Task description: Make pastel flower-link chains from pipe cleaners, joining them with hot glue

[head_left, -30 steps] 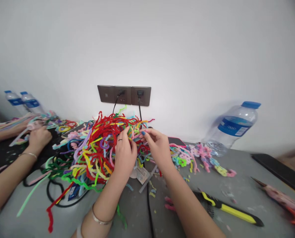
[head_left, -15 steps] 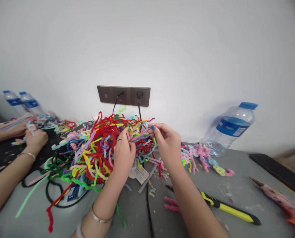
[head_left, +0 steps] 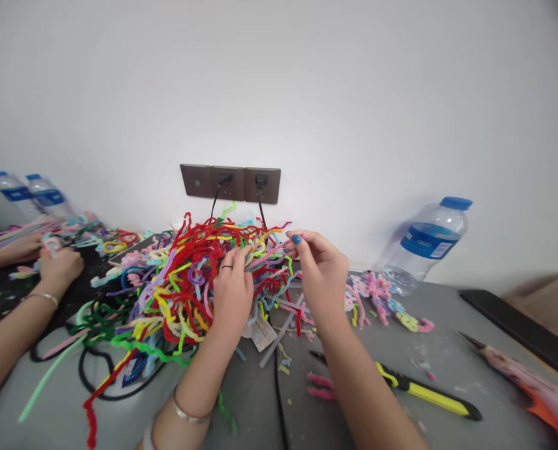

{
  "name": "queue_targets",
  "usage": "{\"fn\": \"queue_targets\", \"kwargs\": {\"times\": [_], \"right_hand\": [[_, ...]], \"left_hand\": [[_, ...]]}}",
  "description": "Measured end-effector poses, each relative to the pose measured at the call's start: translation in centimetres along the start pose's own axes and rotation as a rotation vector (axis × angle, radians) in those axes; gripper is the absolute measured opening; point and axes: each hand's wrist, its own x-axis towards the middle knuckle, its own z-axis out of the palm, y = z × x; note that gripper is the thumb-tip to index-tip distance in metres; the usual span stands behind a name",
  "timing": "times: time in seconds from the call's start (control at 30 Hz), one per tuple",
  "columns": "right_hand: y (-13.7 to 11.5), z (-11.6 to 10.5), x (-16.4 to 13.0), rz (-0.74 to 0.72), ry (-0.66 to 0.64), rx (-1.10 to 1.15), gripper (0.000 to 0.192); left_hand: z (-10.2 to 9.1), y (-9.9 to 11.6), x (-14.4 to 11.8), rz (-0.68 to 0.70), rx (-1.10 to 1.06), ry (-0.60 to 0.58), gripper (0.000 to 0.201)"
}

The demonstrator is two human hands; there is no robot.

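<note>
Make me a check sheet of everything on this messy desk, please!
Surface: grey table, speckled with small fuzzy scraps.
Job's things: tangled heap of multicoloured fuzzy pipe cleaners; pale pink pipe cleaner strand.
Clutter: yellow-and-black utility knife; chain of pastel pipe cleaner loops; clear plastic water bottle with blue cap.
Hands: left hand on the heap; right hand pinching the strand.
Cables: black cables plugged into brown wall sockets.
Surroundings: white wall; another person's hand.
</note>
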Motion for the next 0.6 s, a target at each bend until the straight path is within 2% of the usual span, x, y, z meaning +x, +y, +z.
{"fn": "queue_targets", "kwargs": {"times": [0.17, 0.33, 0.6], "right_hand": [[0.4, -0.1, 0.3, 0.084, -0.049, 0.035, 0.015], [-1.2, 0.3, -0.4, -0.057, -0.13, 0.017, 0.017], [-2.7, 0.0, -0.6, -0.064, -0.036, -0.006, 0.017]], "left_hand": [[0.5, -0.4, -0.1, 0.044, -0.006, 0.012, 0.043], [0.8, -0.9, 0.2, 0.045, 0.037, 0.035, 0.04], [0.6, -1.0, 0.2, 0.049, 0.069, 0.021, 0.047]]}}
